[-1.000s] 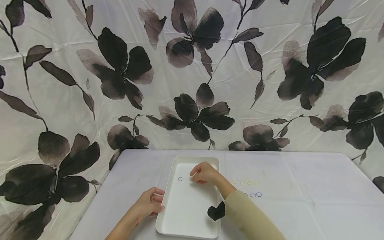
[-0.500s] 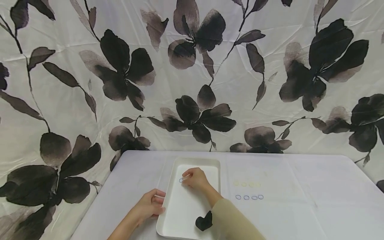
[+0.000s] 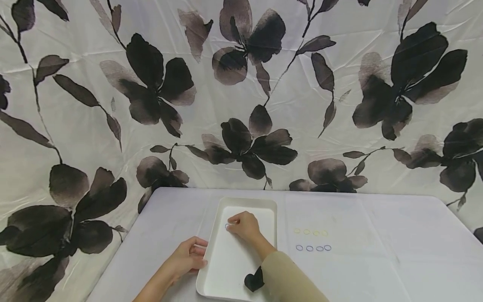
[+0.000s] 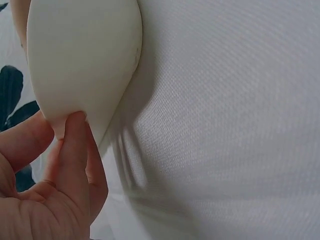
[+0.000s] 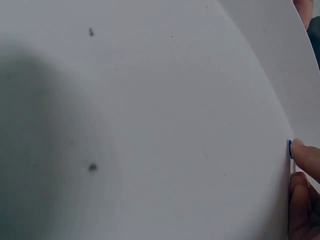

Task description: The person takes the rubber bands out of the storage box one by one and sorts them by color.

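A white shallow tray (image 3: pixel 219 274) lies on the table. My left hand (image 3: pixel 187 256) grips its left rim, with thumb and fingers on either side of the wall in the left wrist view. My right hand (image 3: pixel 245 227) is over the far part of the tray, fingertips pinched together at a small blue ring (image 3: pixel 226 226) near the left wall. In the right wrist view, a bit of blue (image 5: pixel 290 149) shows at the thumb tip, and the fingers hide most of it. Right of the tray lie a row of blue rings (image 3: pixel 327 246) and a row of yellow rings (image 3: pixel 297 229).
A white cloth (image 3: pixel 370 268) covers the table. Behind it hangs a floral curtain (image 3: pixel 320 96). A black heart-shaped thing (image 3: pixel 253 280) sits beside the right sleeve (image 3: pixel 292 277), over the tray's near part.
My right hand has moved left across the tray to the blue ring, and the black thing has shifted with the sleeve. The blue row is now uncovered. The left hand has stayed on the rim.
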`<state>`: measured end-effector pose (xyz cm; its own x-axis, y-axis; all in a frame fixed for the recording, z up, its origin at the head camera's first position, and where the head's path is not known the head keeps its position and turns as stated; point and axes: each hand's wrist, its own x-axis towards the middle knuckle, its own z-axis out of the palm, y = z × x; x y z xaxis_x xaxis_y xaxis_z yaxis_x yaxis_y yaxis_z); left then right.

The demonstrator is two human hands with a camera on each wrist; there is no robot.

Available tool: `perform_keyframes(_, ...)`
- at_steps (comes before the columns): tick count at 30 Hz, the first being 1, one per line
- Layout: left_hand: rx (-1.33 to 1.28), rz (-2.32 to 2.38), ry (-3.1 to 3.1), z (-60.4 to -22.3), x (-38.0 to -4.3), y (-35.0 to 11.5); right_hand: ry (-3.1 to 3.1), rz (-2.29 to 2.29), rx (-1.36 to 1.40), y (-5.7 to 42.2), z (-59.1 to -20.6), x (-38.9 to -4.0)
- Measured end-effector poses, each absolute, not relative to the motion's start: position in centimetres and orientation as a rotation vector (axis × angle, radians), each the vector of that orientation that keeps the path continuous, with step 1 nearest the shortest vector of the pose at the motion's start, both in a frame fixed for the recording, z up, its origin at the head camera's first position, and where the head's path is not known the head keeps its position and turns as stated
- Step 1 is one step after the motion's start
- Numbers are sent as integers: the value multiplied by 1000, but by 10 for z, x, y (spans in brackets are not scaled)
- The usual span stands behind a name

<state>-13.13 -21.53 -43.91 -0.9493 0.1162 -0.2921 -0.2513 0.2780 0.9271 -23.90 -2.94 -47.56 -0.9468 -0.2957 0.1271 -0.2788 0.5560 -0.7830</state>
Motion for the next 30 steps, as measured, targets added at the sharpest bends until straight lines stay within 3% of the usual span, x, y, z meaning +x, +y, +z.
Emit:
perform_keyframes(17,-119,1729,2235,-439,-132,-216,2793,-1098,-485,-37,-465,-236)
perform_keyframes(30,-125,1736,2231,-438,-131,-216,2730,-1054,-626,-35,-461,-234)
